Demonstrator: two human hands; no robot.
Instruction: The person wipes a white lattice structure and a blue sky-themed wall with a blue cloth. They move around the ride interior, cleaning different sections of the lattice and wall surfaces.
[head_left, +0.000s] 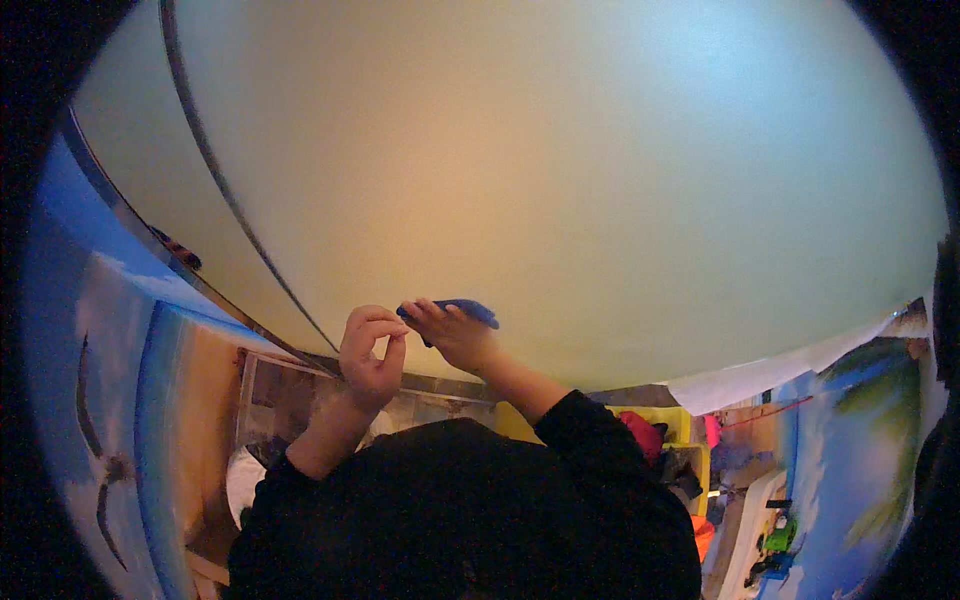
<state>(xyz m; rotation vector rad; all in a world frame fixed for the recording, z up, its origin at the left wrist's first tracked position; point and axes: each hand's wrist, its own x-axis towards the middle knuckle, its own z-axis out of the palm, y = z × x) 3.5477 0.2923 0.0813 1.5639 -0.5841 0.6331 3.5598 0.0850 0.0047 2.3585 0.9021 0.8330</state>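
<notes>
A wide pale tabletop (562, 187) stretches out before me. Near its close edge, my right hand (454, 334) holds a dark blue object (474, 308), perhaps a folded cloth or brush, partly hidden under the fingers. Just to its left, my left hand (373, 349) is raised with thumb and forefinger tips together, forming a ring. Its fingertips are close to those of my right hand. Whether something small is pinched between them cannot be made out.
A dark seam (225, 184) crosses the tabletop at the left. A small dark item (176, 248) lies by the left edge. White sheeting (772, 375) hangs over the right near edge. Below it stand yellow bins (703, 480) holding red and dark items. A white round object (244, 484) is at lower left.
</notes>
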